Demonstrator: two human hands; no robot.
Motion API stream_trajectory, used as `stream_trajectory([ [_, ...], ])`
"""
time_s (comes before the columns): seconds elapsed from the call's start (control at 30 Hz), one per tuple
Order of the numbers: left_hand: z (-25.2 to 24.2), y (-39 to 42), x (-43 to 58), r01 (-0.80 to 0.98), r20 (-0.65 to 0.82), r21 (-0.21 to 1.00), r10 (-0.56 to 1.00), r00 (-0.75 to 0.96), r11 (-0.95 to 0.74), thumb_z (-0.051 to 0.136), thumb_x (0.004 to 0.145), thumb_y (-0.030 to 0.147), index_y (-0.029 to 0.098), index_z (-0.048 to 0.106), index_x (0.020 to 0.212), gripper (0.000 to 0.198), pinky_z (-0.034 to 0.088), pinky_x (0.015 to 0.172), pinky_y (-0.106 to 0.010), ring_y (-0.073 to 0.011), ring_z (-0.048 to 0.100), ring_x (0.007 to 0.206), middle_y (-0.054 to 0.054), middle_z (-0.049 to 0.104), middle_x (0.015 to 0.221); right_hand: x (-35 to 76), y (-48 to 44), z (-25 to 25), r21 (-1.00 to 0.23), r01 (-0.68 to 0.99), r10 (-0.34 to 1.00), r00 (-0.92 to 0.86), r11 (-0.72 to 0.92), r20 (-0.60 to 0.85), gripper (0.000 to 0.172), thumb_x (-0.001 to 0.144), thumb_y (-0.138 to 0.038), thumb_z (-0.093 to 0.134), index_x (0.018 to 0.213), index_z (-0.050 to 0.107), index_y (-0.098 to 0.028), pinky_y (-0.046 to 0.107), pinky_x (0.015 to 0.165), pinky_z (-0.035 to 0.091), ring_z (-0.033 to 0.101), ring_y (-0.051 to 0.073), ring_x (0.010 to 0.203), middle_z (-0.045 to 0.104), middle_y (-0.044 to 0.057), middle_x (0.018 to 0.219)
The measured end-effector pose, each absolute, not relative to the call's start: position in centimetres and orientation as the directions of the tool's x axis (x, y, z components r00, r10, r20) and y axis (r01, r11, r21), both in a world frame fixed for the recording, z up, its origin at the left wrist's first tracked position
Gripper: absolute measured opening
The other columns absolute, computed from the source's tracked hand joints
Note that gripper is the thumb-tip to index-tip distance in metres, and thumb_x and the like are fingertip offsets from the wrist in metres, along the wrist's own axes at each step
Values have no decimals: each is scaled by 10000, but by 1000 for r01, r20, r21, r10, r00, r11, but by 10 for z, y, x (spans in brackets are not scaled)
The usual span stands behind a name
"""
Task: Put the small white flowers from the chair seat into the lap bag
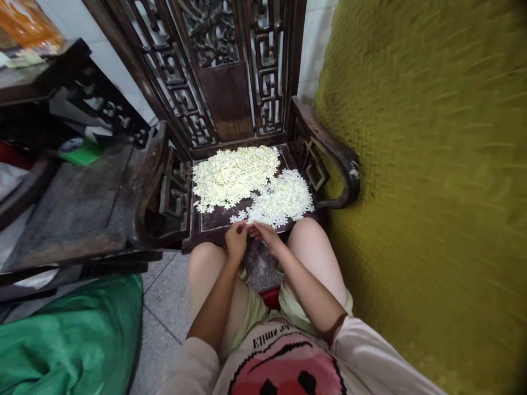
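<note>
My left hand and my right hand meet above the front edge of a dark wooden chair seat. Their fingertips are pinched together around a tiny whitish piece, which looks like one small white flower, mostly covered by the fingers. Just beyond my fingers spreads a pile of loose white flowers, flat and several-petalled. A larger, more yellowish pile of flowers lies behind it to the left, and the two piles touch where they meet.
Carved armrests flank the seat, left and right, below a carved backrest. A yellow textured panel stands close on the right. Leftward are another wooden seat, a green tape roll and a green cloth.
</note>
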State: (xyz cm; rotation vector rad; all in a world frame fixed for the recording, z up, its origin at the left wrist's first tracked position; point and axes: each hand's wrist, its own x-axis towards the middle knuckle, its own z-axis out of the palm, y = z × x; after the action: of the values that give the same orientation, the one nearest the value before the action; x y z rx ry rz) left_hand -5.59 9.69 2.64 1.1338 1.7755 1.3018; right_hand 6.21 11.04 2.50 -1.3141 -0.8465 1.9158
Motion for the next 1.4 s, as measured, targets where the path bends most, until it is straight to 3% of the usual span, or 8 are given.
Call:
stream_trajectory([
  [0.2,32,43,-42,-10,-109,992,827,-551,124,658,641,314,152,647,778,213,451,696,-266,-137,591,685,-29,660,733,71,88,32,-825,-70,746,-473,-561,-468,326,646,-433,661,861,661,-187,210,574,379,583,110,663,657,32,828],
  [0.37,28,24,-28,-297,-330,927,877,-351,230,718,558,349,142,642,743,288,422,665,-249,-112,558,641,-20,651,701,100,66,35,-939,-79,863,-426,-335,-272,387,607,-336,710,960,646,-189,243,663,420,562,109,677,634,18,801],
  [0.6,21,-16,-5,-430,-460,817,884,-82,385,703,590,389,128,641,787,332,369,580,-221,-74,485,564,-25,625,718,134,10,38,-983,177,923,-384,49,-23,315,646,-275,687,957,676,-226,295,793,410,544,147,796,635,37,913],
  [0.7,21,-23,-6,-403,-448,830,892,-67,386,685,623,409,132,643,847,359,381,601,-223,-80,504,594,-38,631,761,133,2,36,-978,209,943,-327,13,-57,225,700,-283,633,906,696,-220,303,796,412,551,153,777,657,44,879],
  [0.8,19,-24,-11,-361,-463,840,882,-91,404,687,619,431,139,654,905,410,373,578,-217,-77,503,586,-44,642,777,129,5,29,-982,176,952,-283,-66,-115,230,649,-296,671,856,703,-202,299,777,421,554,152,745,670,38,839],
  [1.07,12,-14,-14,-238,-465,877,861,-207,417,688,605,407,157,692,895,383,395,619,-237,-104,540,652,-64,678,902,121,16,13,-951,-110,927,-281,-290,-251,247,617,-315,687,817,687,-169,253,723,426,575,115,703,675,19,778],
  [1.23,4,-12,-11,-236,-365,920,902,-233,311,723,550,364,137,691,822,357,442,732,-295,-156,591,746,-86,687,866,120,18,14,-912,-143,897,-292,-384,-332,198,635,-303,673,772,668,-160,207,611,419,532,76,589,651,-7,700],
  [1.4,-1,-15,-9,-202,-269,953,939,-213,228,715,553,358,141,685,791,323,449,805,-333,-179,613,782,-90,690,841,121,19,18,-844,-127,828,-314,-521,-464,146,670,-241,668,790,658,-158,214,587,459,585,100,618,658,14,696],
])
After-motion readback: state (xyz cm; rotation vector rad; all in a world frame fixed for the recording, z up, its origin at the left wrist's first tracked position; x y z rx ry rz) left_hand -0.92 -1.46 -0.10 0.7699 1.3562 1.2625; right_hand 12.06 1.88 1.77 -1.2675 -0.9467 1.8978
